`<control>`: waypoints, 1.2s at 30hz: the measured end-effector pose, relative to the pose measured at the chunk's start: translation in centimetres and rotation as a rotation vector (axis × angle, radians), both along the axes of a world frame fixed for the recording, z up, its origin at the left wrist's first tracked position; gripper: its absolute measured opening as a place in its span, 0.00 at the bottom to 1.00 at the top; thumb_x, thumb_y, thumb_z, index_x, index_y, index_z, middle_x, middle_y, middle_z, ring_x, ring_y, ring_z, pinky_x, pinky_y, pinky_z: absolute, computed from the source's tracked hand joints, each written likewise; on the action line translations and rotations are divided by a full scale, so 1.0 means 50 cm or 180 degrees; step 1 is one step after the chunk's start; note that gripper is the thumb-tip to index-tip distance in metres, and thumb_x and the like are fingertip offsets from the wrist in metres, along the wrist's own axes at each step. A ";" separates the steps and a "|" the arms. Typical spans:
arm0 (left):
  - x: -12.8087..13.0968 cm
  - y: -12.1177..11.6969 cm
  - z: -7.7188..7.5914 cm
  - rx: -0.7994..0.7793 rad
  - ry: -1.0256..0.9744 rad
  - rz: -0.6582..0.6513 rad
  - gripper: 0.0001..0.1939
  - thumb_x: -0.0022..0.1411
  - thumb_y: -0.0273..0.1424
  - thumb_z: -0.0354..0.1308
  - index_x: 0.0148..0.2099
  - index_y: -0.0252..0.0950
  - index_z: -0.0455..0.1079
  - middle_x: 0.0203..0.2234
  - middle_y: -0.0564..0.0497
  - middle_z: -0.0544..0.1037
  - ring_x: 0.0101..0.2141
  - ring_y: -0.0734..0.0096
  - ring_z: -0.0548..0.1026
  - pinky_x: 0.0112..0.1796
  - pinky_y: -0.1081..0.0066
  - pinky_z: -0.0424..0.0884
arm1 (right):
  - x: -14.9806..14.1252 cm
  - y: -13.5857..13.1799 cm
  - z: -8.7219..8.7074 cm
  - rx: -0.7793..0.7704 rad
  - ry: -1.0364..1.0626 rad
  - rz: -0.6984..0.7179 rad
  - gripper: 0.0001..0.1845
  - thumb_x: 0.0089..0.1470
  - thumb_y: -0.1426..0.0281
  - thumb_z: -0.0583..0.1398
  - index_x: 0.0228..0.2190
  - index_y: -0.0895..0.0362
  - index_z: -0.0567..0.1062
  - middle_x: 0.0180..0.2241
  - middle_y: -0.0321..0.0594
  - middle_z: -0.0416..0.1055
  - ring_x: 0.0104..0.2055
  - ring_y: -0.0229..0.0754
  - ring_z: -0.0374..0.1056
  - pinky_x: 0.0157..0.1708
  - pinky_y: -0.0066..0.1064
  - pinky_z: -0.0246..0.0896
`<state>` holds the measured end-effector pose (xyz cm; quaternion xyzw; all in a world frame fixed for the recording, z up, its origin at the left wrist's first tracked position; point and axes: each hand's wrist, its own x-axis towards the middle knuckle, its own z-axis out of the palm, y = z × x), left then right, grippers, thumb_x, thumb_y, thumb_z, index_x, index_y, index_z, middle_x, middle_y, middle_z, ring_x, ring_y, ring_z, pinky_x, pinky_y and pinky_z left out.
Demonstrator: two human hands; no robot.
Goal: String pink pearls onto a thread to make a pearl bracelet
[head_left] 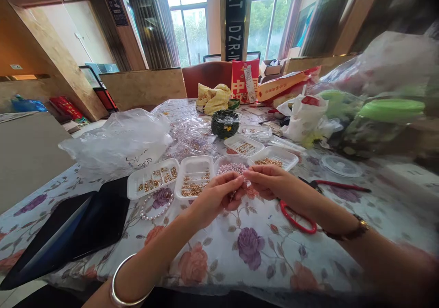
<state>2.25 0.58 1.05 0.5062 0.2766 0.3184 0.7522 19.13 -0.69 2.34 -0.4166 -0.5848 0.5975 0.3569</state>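
Observation:
My left hand (pixel 224 190) and my right hand (pixel 265 181) meet fingertip to fingertip just in front of a round clear bowl (pixel 216 164) of pinkish pearl beads (pixel 232 168). Both are closed in a pinch. Something tiny and pale shows around the fingertips, too small to make out. To the left of the bowl, gold beads lie in a white divided tray (pixel 196 161) and in another tray (pixel 134 180). A finished-looking ring of pearl beads (pixel 157 207) rests on the flowered cloth. Red-handled scissors (pixel 300 223) lie partly under my right forearm.
A black folder-like object (pixel 103 221) lies at left, with a plastic bag (pixel 120 136) behind it. Further trays (pixel 244 145) and a dark green coil (pixel 225 124) stand beyond the bowl. A red-handled tool (pixel 343 185), a clear lid (pixel 341 166) and a green-lidded jar (pixel 380 130) are at right.

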 end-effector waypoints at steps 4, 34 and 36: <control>-0.001 0.000 0.003 0.0009 0.0288 0.0066 0.17 0.57 0.42 0.54 0.27 0.33 0.66 0.15 0.58 0.62 0.13 0.87 0.57 0.16 0.77 0.45 | 0.012 0.007 0.002 0.0039 0.0326 -0.0278 0.22 0.50 0.57 0.59 0.18 0.56 0.56 0.17 0.26 0.44 0.17 0.28 0.38 0.16 0.27 0.31; -0.018 0.033 0.009 0.0274 -0.0043 0.1541 0.10 0.50 0.34 0.63 0.31 0.31 0.73 0.19 0.56 0.67 0.17 0.88 0.62 0.19 0.83 0.56 | 0.059 0.057 0.000 0.0086 0.3074 -0.2628 0.15 0.47 0.64 0.63 0.17 0.55 0.66 0.22 0.30 0.68 0.26 0.29 0.65 0.34 0.22 0.64; -0.018 0.036 0.007 0.0294 -0.0238 0.1615 0.10 0.50 0.33 0.63 0.33 0.30 0.74 0.21 0.55 0.69 0.19 0.87 0.64 0.22 0.83 0.61 | 0.061 0.059 -0.003 0.0140 0.3074 -0.2700 0.14 0.45 0.64 0.64 0.17 0.55 0.67 0.22 0.30 0.69 0.27 0.29 0.65 0.34 0.22 0.64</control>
